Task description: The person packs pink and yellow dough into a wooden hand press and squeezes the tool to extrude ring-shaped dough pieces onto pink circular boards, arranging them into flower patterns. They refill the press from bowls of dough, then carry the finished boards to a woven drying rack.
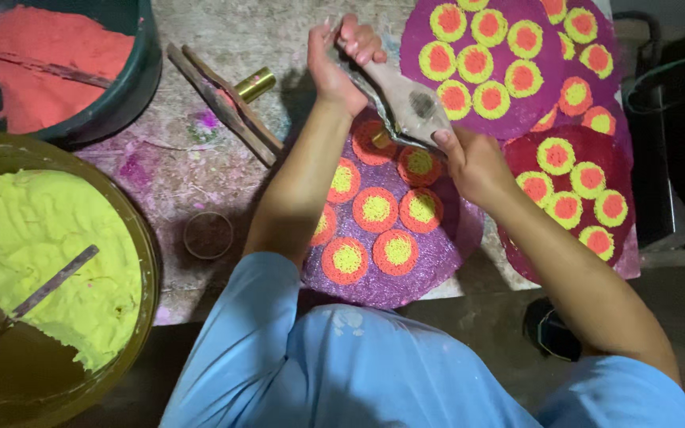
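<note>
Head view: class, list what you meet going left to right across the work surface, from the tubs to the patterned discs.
Tub of yellow paste → tub of red paste → small round ring → wooden sticks → brass cylinder → left hand → grey tool → right hand → dark red disc.

Yellow paste bowl, red paste tub, brass cylinder (perhaps a mould).

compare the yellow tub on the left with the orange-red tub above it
The yellow tub is brownish-walled, with a bare wedge scooped out of its paste; the orange-red tub is dark green and its paste looks nearly whole. The yellow tub shows more in frame. Both hold a stick lying across the paste.
</note>
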